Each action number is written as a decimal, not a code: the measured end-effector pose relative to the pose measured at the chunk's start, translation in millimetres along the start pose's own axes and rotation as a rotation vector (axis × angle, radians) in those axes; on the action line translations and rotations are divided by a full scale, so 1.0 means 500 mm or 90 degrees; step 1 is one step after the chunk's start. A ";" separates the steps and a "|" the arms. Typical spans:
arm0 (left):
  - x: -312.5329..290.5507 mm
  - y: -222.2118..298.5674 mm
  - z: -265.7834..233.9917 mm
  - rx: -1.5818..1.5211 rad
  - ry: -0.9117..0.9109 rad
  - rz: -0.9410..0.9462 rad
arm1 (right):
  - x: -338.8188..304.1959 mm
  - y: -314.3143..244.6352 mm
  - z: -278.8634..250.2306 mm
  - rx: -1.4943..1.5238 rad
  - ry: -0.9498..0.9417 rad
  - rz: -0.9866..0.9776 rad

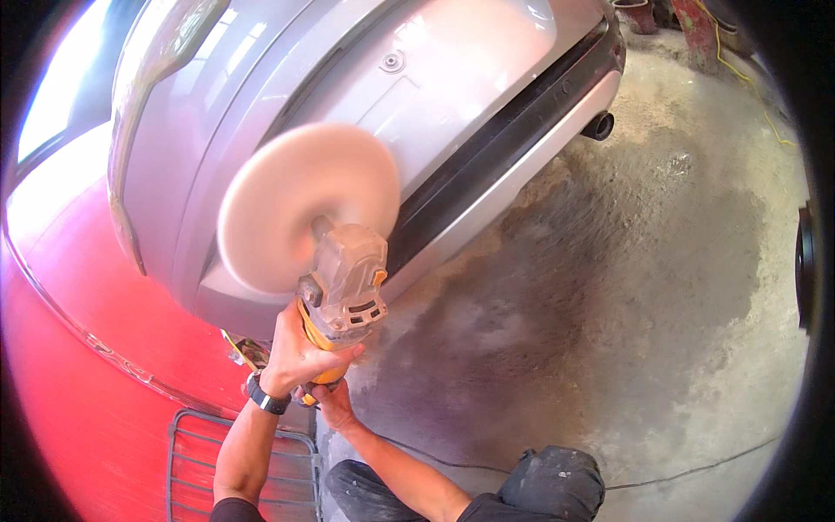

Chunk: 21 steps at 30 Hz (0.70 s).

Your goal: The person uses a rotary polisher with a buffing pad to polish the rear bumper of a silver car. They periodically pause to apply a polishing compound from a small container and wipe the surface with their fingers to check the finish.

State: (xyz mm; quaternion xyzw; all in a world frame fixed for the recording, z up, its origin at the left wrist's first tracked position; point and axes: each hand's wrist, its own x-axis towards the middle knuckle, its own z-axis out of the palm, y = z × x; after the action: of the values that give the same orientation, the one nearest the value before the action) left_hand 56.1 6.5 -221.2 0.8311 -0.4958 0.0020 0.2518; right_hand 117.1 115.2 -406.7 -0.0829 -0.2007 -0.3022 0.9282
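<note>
A polisher point(352, 274) with a dusty grey head and a yellow body is held in both my hands. Its round pale pad point(304, 187) is blurred, as if spinning, and lies over the silver car's rear bumper point(452, 78); whether it touches cannot be made out. My left hand point(300, 352), with a dark watch on the wrist, wraps round the yellow body just behind the head. Lower down, my right hand point(337, 407) closes round the rear end of the tool, its fingers partly hidden.
Close on the left stands a red car point(96, 348). A grey metal rack point(243, 461) is beside my left forearm. A black cord point(687, 475) crosses the stained concrete floor point(644, 348). The silver car's exhaust tip point(600, 126) juts out. A yellow cord point(750, 80) lies far right.
</note>
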 end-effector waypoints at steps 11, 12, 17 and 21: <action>-0.018 0.031 -0.004 0.056 -0.018 0.077 | 0.011 -0.021 0.027 0.020 -0.011 -0.064; -0.022 0.034 -0.008 0.061 -0.020 0.096 | 0.012 -0.020 0.030 0.004 -0.023 -0.067; -0.027 0.034 -0.041 0.052 -0.034 0.125 | 0.028 0.000 0.055 0.021 -0.013 -0.091; -0.023 0.025 -0.055 0.041 -0.027 0.177 | 0.039 0.003 0.072 0.032 -0.009 -0.122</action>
State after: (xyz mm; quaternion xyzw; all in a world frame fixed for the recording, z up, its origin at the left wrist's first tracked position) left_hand 46.6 23.0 -194.8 0.7620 -0.6110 0.0351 0.2115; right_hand 120.8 116.2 -365.6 -0.0421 -0.2216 -0.3841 0.8953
